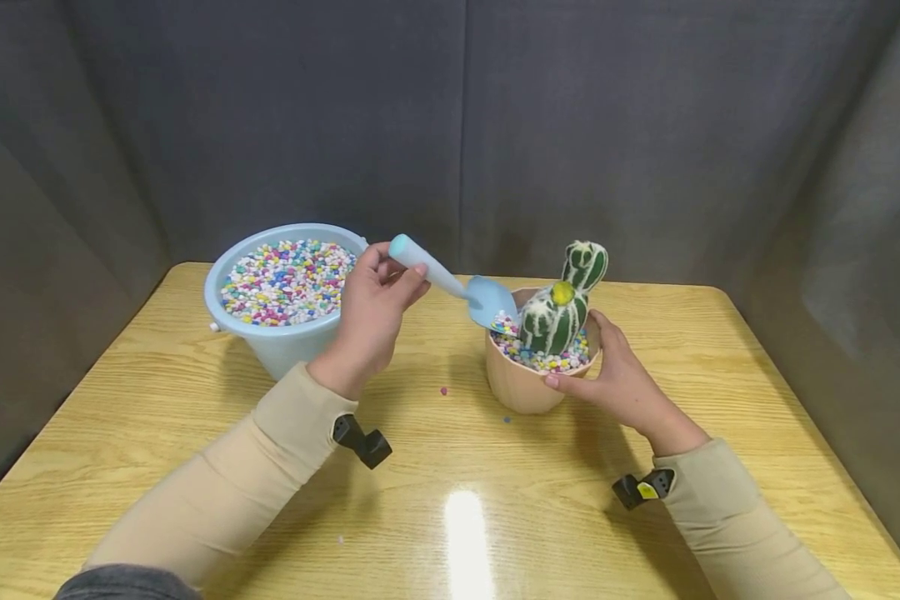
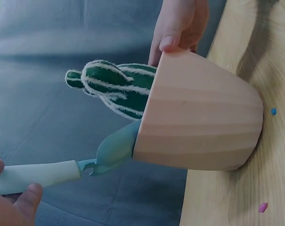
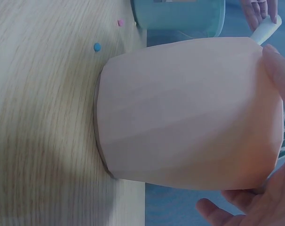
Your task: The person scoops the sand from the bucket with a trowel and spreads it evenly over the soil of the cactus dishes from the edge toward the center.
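My left hand (image 1: 375, 304) grips the pale handle of a blue toy shovel (image 1: 491, 302). The shovel slopes down to the right, its blade over the left rim of a peach flowerpot (image 1: 521, 383), with a few colored pebbles on the tip. In the pot stands a green cactus (image 1: 555, 321) with white fuzz and a yellow flower, surrounded by multicolored pebbles (image 1: 532, 358). My right hand (image 1: 622, 379) holds the pot's right side, thumb at the front rim and fingers around the far side. The left wrist view shows the shovel blade (image 2: 116, 146) right at the rim.
A light blue bucket (image 1: 292, 342) full of multicolored pebbles stands at the left, beside my left forearm. A pink pebble (image 1: 443, 391) and a blue pebble (image 1: 506, 420) lie loose on the wooden table (image 1: 390, 517). Dark grey curtains (image 1: 307, 108) enclose the back and sides.
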### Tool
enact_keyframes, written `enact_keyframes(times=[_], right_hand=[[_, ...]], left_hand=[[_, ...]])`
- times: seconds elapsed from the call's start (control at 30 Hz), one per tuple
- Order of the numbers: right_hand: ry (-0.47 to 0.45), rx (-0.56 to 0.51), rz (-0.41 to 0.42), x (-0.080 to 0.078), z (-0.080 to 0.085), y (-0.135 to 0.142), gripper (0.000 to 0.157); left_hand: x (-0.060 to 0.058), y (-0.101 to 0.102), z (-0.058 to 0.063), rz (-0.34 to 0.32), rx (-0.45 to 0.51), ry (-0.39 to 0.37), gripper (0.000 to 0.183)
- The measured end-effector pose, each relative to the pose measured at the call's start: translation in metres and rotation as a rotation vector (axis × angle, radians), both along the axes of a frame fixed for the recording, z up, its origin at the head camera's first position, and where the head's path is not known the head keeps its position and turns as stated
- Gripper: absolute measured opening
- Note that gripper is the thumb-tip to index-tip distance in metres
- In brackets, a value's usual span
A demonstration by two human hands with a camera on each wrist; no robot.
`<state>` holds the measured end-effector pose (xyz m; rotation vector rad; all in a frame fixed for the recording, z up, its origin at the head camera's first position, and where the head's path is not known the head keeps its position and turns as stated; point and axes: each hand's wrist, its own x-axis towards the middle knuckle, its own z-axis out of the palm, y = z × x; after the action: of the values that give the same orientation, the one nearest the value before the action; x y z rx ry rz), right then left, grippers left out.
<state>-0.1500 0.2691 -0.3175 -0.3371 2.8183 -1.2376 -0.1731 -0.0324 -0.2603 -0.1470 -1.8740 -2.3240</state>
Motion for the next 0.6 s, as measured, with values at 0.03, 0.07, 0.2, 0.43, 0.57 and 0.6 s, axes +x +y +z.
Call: enact_keyframes(times=[0.03,0.07,0.2,0.43,0.57,0.6], right_hand=[[0.0,-0.002,0.001,0.0,0.0002,-0.0001,0.114],[0.001,-0.004,0.003,-0.0001,0.0002,-0.0001,0.114],[0.012,-0.008,0.005,-0.0011,-0.0004,0.0003,0.113],[0.016,-0.006,0.003,-0.0017,-0.0015,0.0003,0.113],[0.012,-0.005,0.0,-0.0013,-0.0018,-0.0003,0.113],[0.014,-0.006,0.0,-0.0013,-0.002,-0.0004,0.113]], left_hand=[[-0.0002,0.0,-0.0001,0.009,-0.004,0.012,0.034],[-0.0004,0.0,-0.0001,0.017,-0.012,0.026,0.033],[-0.0016,0.0014,0.0008,0.045,-0.049,0.108,0.031],[-0.0017,0.0033,0.0015,0.083,-0.256,0.275,0.029],[-0.0008,0.0038,0.0026,0.106,-0.367,0.352,0.029],[-0.0007,0.004,0.0029,0.112,-0.379,0.366,0.028]])
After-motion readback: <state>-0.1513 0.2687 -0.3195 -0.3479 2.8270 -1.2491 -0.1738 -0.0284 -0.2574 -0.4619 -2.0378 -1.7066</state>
